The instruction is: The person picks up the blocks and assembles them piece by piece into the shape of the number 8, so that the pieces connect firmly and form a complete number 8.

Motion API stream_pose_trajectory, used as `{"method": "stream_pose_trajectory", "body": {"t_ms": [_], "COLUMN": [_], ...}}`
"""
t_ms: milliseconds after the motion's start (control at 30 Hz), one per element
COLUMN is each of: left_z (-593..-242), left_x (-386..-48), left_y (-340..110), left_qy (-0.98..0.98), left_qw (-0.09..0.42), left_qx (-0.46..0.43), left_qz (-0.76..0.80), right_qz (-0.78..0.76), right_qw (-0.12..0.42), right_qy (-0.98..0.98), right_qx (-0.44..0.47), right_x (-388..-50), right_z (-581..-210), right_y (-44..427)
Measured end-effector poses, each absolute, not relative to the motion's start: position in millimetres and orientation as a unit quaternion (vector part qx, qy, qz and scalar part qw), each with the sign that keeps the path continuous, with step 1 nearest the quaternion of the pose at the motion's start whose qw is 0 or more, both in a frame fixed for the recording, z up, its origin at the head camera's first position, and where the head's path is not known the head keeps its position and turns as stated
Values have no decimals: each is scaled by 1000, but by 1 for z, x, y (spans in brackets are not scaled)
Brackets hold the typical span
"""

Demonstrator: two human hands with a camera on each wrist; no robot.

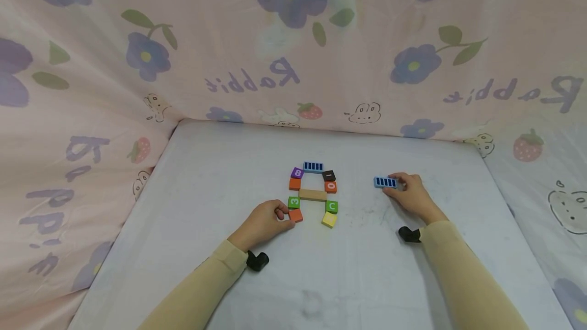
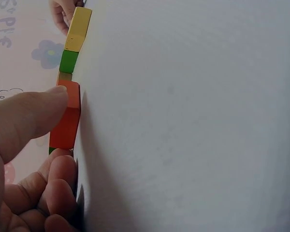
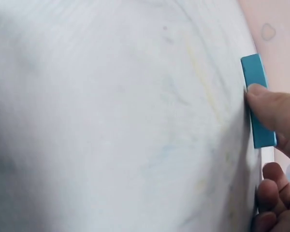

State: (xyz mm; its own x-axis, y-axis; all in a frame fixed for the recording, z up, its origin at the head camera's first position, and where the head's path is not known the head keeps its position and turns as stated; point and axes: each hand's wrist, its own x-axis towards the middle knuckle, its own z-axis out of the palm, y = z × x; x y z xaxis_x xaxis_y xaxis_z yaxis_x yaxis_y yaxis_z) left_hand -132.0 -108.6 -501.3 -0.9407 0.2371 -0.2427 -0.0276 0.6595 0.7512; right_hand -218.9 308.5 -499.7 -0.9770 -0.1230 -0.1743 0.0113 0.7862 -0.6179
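Note:
An orange cube [image 1: 295, 215] at the near left end of a block figure lies between the thumb and fingertip of my left hand [image 1: 263, 222]. In the left wrist view the thumb touches one end of that orange cube [image 2: 65, 116] and a curled finger meets the other. Off to the right, my right hand [image 1: 411, 195] pinches a blue block with dark bars [image 1: 384, 182], which lies on the table apart from the figure. Seen from the right wrist, the thumb presses on the plain side of this blue block [image 3: 257, 104].
The figure has two columns of coloured cubes, including a purple one [image 1: 297, 172], a black one [image 1: 328, 175] and a yellow one [image 1: 329, 219]. A wooden plank [image 1: 313, 195] bridges them; a second blue barred block [image 1: 313, 167] tops them. Printed curtains [image 1: 238, 39] surround the white table [image 1: 312, 279].

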Motion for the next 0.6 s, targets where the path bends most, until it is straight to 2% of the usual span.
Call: {"method": "stream_pose_trajectory", "body": {"t_ms": [600], "left_z": [-500], "left_x": [-132], "left_y": [-108], "left_qy": [890], "left_qw": [160], "left_qx": [63], "left_qz": [422], "right_qz": [-319], "right_qw": [80], "right_qy": [944], "right_qx": [-24], "right_x": [-214], "right_z": [-502], "right_y": [307]}}
